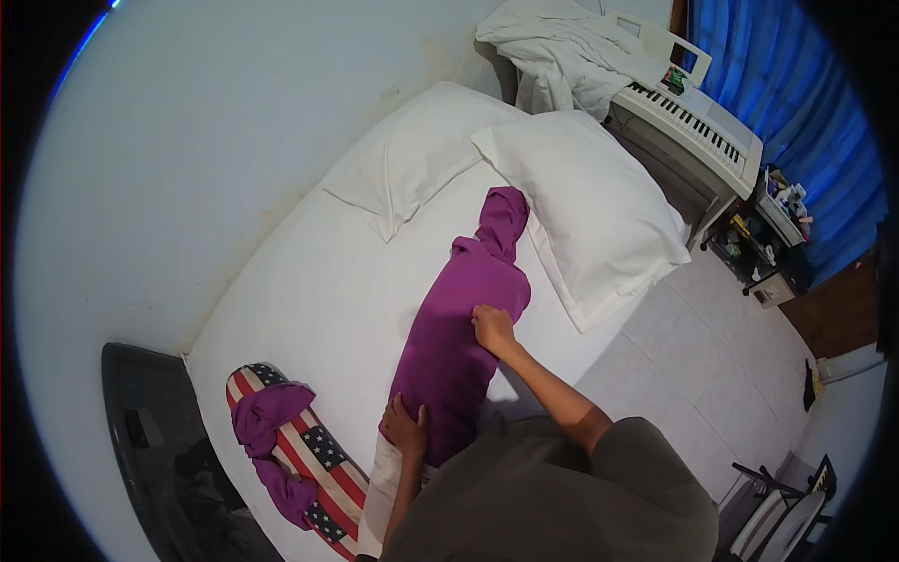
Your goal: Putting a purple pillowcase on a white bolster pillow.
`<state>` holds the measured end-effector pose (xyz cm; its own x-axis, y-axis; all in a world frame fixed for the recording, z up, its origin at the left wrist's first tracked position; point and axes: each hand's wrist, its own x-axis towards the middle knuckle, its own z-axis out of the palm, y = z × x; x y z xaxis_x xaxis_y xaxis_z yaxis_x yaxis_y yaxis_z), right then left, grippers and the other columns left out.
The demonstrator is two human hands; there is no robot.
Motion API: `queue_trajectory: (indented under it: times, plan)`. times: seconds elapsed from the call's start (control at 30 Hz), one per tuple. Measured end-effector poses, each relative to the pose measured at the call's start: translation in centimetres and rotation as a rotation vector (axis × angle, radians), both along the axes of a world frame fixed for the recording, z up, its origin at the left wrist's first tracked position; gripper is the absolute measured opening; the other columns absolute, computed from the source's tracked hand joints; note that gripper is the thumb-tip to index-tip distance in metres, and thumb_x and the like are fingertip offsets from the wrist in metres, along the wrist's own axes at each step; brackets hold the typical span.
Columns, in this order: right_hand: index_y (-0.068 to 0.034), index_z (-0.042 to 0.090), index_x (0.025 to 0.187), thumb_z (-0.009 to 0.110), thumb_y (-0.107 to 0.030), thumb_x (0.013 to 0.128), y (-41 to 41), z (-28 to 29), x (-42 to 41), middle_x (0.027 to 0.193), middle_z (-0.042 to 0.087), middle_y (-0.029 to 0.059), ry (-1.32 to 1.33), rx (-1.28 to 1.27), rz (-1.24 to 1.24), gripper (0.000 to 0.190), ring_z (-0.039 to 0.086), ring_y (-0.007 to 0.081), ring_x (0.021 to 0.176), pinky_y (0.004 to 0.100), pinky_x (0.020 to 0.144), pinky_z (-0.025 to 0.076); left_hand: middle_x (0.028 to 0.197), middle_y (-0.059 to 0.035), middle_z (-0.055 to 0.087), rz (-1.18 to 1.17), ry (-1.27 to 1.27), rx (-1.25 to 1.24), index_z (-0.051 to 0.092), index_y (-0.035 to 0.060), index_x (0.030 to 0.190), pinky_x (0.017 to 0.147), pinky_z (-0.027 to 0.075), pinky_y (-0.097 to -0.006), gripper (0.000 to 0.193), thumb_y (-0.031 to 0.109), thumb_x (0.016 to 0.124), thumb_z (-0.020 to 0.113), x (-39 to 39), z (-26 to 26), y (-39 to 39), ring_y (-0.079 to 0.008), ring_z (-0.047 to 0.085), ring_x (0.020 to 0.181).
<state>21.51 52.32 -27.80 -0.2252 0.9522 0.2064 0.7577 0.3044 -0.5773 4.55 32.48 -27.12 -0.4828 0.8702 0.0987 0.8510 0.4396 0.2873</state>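
Observation:
A long bolster in a purple fabric cover [449, 330] lies across the white-sheeted bed [295, 302] in front of me. The cover's far end hangs loose and twisted past the bolster's rounded body. My right hand [494, 330] is closed in a fist on the purple fabric at the upper middle. Near the cover's close end rests my left hand [407, 430], thumb and fingers apart on the cloth. White material [379, 471], seemingly the bare bolster, shows below that edge; my body hides the rest. To the left lies another bolster with stars and stripes [330, 456], a crumpled purple cloth [274, 414] draped over it.
Two white pillows [590, 204] [428, 147] lie at the bed's far end. Beyond them, a white quilt [562, 49] is heaped on an electronic keyboard [688, 126]. A cluttered cart [765, 232] and folding chair [779, 520] stand right; a dark glossy panel [168, 449] borders the bed left.

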Motion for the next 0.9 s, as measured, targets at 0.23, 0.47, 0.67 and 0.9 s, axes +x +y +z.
queue_trajectory:
  times: [0.23,0.47,0.67,0.9]
  plan:
    - [-0.009,0.051,0.068,0.053,-0.012,0.069,-5.6,0.8,0.1,0.067,0.053,0.009,0.287,0.016,0.406,0.004,0.053,0.028,0.066,0.0391,0.058,0.038,0.11,-0.0137,0.043,-0.021,0.075,-0.038,0.041,0.0036,0.111,0.084,0.029,-0.0418,0.054,0.03,0.067,0.059,0.4,0.0,-0.5,-0.0289,0.038,0.104]
    - [-0.008,0.053,0.072,0.054,-0.02,0.071,-1.8,2.6,1.6,0.073,0.056,0.0072,-0.054,0.021,0.106,0.012,0.056,0.0256,0.069,0.038,0.064,0.039,0.11,-0.0139,0.042,-0.056,0.107,0.011,0.041,0.0045,0.112,0.083,0.029,-0.0419,0.054,0.031,0.068,0.059,2.0,0.9,-0.3,-0.029,0.037,0.104]
    - [-0.006,0.053,0.077,0.053,-0.022,0.071,1.3,2.4,-1.5,0.073,0.055,0.0087,-0.313,0.113,0.135,0.018,0.056,0.0245,0.067,0.039,0.063,0.038,0.111,-0.0137,0.042,-0.053,0.098,0.026,0.041,0.0051,0.113,0.084,0.028,-0.0415,0.055,0.032,0.069,0.059,2.3,0.9,-0.3,-0.0284,0.037,0.104]
    - [-0.01,0.05,0.065,0.047,-0.017,0.071,-7.2,4.2,-3.0,0.067,0.054,0.0047,-0.145,0.159,0.602,0.01,0.054,0.0202,0.067,0.0355,0.056,0.038,0.104,-0.0132,0.044,-0.08,0.162,-0.105,0.045,0.0038,0.104,0.08,0.03,-0.0408,0.049,0.029,0.065,0.06,2.0,1.0,-0.8,-0.0284,0.04,0.096]
